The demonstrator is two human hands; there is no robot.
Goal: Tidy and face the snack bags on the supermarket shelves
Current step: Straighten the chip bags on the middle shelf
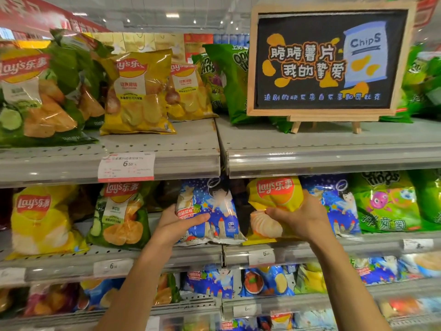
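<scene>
Both my hands grip snack bags on the middle shelf [167, 255].
Left hand [177, 224] clamps the blue bag [214, 211]; right hand [301, 218], beside it, clamps the yellow bag [272, 199] at the shelf's front edge.

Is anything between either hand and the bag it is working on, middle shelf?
Nothing visible. The left hand already grips the blue bag, thumb across its front. The right hand grips the yellow Lay's bag, which stands in front of another blue bag. Both held bags sit at the shelf front.
</scene>
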